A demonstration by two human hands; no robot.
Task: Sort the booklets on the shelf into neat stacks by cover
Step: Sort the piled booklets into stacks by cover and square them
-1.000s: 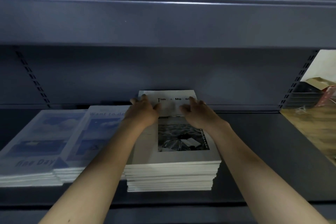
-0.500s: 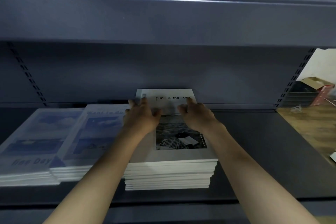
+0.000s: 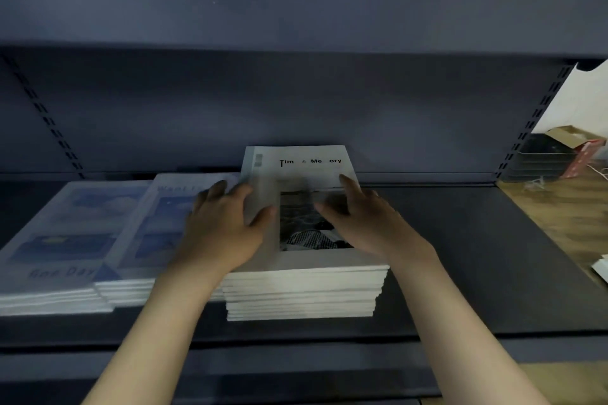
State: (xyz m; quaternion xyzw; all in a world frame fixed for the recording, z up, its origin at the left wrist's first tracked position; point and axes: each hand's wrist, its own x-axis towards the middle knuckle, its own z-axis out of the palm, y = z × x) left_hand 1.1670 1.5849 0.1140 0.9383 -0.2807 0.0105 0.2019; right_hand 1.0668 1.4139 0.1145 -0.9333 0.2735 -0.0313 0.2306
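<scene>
three piles sit on the shelf [image 3: 460, 273]: two blue stacks [image 3: 65, 240] look done. left hand [image 3: 220, 227] and right hand [image 3: 365, 223], fingers loose and flat, press the white stack [image 3: 302, 289], whose edges look uneven, so i think some tidying is left.

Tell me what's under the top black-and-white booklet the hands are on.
Under the top booklet lies a stack of white booklets, seen only as edges; their covers are hidden. The left hand and right hand rest on the top cover, hiding part of its photo.
</scene>
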